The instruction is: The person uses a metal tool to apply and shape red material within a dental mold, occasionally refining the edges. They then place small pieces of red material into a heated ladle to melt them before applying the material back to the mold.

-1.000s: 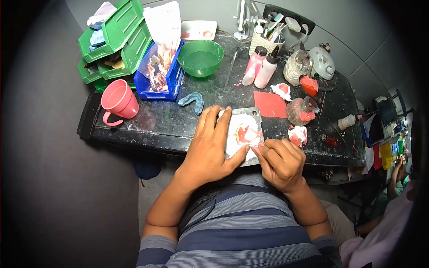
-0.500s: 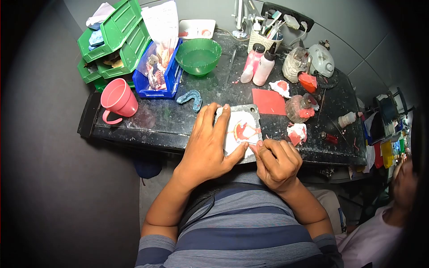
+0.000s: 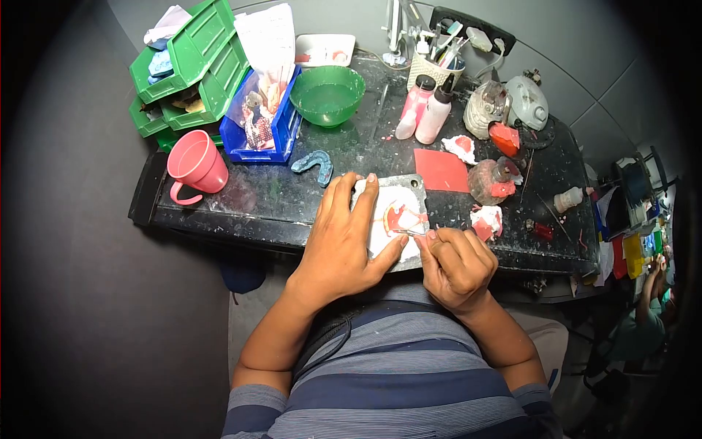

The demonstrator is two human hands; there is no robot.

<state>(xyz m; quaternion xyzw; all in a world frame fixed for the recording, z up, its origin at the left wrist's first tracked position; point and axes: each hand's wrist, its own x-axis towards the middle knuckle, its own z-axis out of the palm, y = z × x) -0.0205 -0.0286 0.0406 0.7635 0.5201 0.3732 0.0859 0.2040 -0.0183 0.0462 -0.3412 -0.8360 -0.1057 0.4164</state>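
My left hand (image 3: 338,238) grips the left side of a grey plate (image 3: 415,192) at the bench's front edge, fingers over its far edge and thumb on its near part. White plaster (image 3: 379,239) covers much of the plate, with a pink-red wax dental arch (image 3: 395,216) set in it. At the plate's right edge my right hand (image 3: 462,265) is closed in a pinch around a thin metal tool (image 3: 409,232). The tool's tip lies on the plaster just below the wax; its handle is hidden in the fist.
Near the plate lie a blue dental impression (image 3: 313,164), a red wax sheet (image 3: 441,170) and a glass burner (image 3: 488,181). Left stand a pink mug (image 3: 198,162), a blue bin (image 3: 257,155) and a green bowl (image 3: 327,99). Another person (image 3: 640,329) is at far right.
The tool's tip now shows on the plaster, with my right hand nearly in the same place. A person in a light top has gone from the right edge. The view has shifted slightly.
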